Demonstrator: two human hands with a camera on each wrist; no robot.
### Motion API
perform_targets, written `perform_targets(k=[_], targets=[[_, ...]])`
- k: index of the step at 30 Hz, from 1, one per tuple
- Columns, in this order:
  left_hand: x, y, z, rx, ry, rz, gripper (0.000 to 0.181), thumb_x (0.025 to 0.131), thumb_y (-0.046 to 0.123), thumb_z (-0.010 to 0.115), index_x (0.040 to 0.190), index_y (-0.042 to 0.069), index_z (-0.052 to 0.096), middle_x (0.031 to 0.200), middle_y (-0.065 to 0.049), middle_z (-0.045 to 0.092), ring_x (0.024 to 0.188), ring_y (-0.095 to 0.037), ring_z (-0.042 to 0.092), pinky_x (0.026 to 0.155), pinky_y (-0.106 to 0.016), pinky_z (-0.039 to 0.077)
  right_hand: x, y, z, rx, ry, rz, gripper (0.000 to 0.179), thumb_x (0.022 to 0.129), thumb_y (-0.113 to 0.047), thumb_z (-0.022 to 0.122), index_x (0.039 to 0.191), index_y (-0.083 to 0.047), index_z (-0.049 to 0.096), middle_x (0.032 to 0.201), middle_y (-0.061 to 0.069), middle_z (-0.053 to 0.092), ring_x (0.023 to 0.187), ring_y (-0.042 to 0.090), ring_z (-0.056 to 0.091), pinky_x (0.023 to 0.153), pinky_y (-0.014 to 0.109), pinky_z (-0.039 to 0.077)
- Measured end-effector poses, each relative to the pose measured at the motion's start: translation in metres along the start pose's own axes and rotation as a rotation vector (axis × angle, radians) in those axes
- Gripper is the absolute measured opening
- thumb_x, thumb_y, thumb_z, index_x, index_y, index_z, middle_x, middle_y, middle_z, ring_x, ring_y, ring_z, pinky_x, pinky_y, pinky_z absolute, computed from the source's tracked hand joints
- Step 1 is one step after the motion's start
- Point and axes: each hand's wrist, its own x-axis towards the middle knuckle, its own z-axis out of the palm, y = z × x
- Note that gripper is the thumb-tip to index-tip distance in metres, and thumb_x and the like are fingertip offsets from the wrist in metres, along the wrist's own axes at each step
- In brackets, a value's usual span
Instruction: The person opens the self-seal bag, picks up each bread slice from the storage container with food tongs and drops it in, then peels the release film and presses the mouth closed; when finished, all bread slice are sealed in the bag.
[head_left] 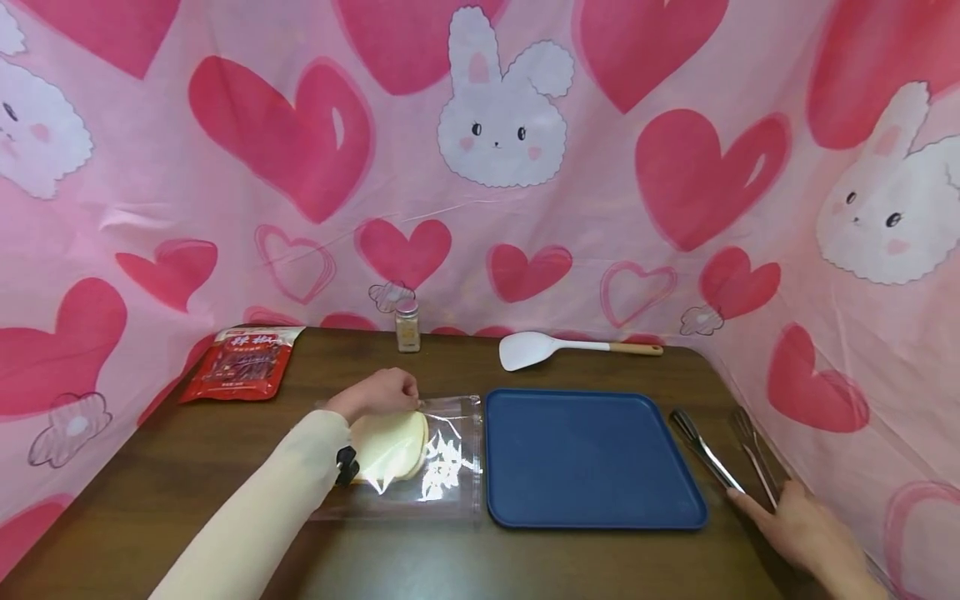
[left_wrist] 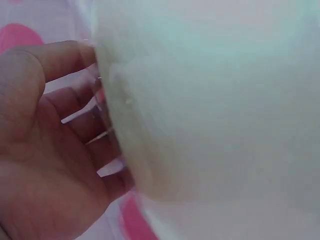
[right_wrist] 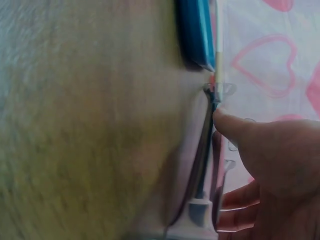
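Sliced bread [head_left: 390, 446] lies inside a clear plastic bag [head_left: 453, 504] left of the middle of the table. My left hand [head_left: 378, 392] is at the far edge of this bag, its fingers bent. In the left wrist view the left hand [left_wrist: 55, 135] holds the edge of the bag, and pale bread [left_wrist: 215, 125] fills the rest. At the right edge of the table my right hand [head_left: 813, 533] grips metal tongs [head_left: 708, 457], whose two arms are spread apart. The right wrist view has the thumb of the right hand [right_wrist: 280, 160] against the tongs [right_wrist: 202, 160].
A blue tray [head_left: 592, 462] sits between the bag and the tongs. Behind it lies a white spatula [head_left: 528, 350] with a wooden handle end. A spice jar [head_left: 407, 329] stands at the back, and a red food packet [head_left: 243, 367] lies at the back left. Patterned cloth [head_left: 480, 242] encloses the table.
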Motion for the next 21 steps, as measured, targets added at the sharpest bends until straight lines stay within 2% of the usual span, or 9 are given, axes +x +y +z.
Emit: perform_targets(k=[3,5,7,10,12,15,18,19,21], targets=[[-0.007,-0.007,-0.004,-0.061,0.048,0.000,0.013,0.098,0.015,0.065,0.089,0.007,0.068,0.085,-0.004,0.065,0.081,-0.017,0.055,0.070,-0.028,0.042,-0.002,-0.002,-0.003,-0.008,0.017,-0.027,0.092,0.101,-0.065,0.054,0.117,0.026,0.046,0.104,0.052,0.059,0.096,0.066,0.064,0.081,0.072,0.052],[-0.011,-0.012,-0.006,-0.093,0.099,-0.013,0.013,0.100,0.016,0.064,0.095,0.006,0.070,0.092,-0.006,0.069,0.084,-0.018,0.057,0.072,-0.028,0.044,-0.003,-0.005,-0.007,-0.025,0.062,-0.051,0.093,0.102,-0.065,0.053,0.127,0.024,0.044,0.113,0.054,0.055,0.101,0.069,0.061,0.083,0.074,0.051],[-0.014,-0.016,-0.008,-0.129,0.159,-0.028,0.014,0.103,0.017,0.064,0.099,0.005,0.071,0.098,-0.009,0.072,0.088,-0.020,0.059,0.074,-0.028,0.046,-0.006,-0.013,-0.009,-0.049,0.152,-0.074,0.091,0.101,-0.065,0.055,0.131,0.021,0.045,0.116,0.052,0.055,0.101,0.069,0.060,0.081,0.075,0.050],[-0.020,-0.020,-0.011,-0.211,0.262,-0.042,0.014,0.104,0.017,0.063,0.102,0.005,0.070,0.104,-0.012,0.074,0.095,-0.021,0.062,0.079,-0.029,0.047,-0.009,-0.035,-0.011,-0.059,0.341,-0.136,0.082,0.099,-0.061,0.063,0.132,0.013,0.054,0.119,0.046,0.057,0.104,0.065,0.059,0.080,0.076,0.049],[-0.024,-0.020,-0.013,-0.268,0.332,-0.042,0.015,0.105,0.017,0.063,0.103,0.004,0.069,0.105,-0.013,0.075,0.096,-0.021,0.062,0.079,-0.029,0.046,-0.012,-0.055,-0.009,-0.049,0.467,-0.198,0.070,0.096,-0.054,0.070,0.125,0.009,0.064,0.116,0.040,0.063,0.104,0.061,0.060,0.079,0.076,0.049],[-0.033,-0.018,-0.013,-0.369,0.432,-0.066,0.016,0.106,0.018,0.063,0.107,0.003,0.068,0.100,-0.011,0.072,0.094,-0.019,0.060,0.078,-0.029,0.045,-0.016,-0.093,-0.004,0.005,0.587,-0.325,0.052,0.092,-0.042,0.078,0.117,0.003,0.073,0.110,0.032,0.072,0.099,0.055,0.066,0.074,0.071,0.052],[-0.038,-0.014,-0.010,-0.480,0.534,-0.112,0.019,0.107,0.020,0.062,0.111,0.002,0.066,0.090,-0.003,0.067,0.087,-0.015,0.056,0.076,-0.027,0.044,-0.021,-0.137,0.005,0.104,0.588,-0.437,0.040,0.090,-0.034,0.082,0.113,-0.002,0.077,0.097,0.019,0.077,0.086,0.042,0.073,0.067,0.056,0.056],[-0.039,-0.011,-0.008,-0.527,0.565,-0.128,0.020,0.108,0.020,0.061,0.112,0.001,0.066,0.087,-0.001,0.065,0.086,-0.014,0.055,0.076,-0.027,0.044,-0.022,-0.153,0.008,0.147,0.563,-0.471,0.037,0.090,-0.032,0.083,0.113,-0.003,0.078,0.095,0.014,0.077,0.084,0.036,0.074,0.066,0.051,0.056],[-0.040,-0.005,-0.003,-0.610,0.630,-0.149,0.021,0.108,0.020,0.062,0.113,0.000,0.065,0.083,0.003,0.063,0.082,-0.012,0.054,0.074,-0.024,0.045,-0.024,-0.186,0.016,0.236,0.459,-0.521,0.035,0.092,-0.034,0.082,0.114,-0.006,0.079,0.093,0.003,0.076,0.083,0.023,0.072,0.067,0.039,0.055]])
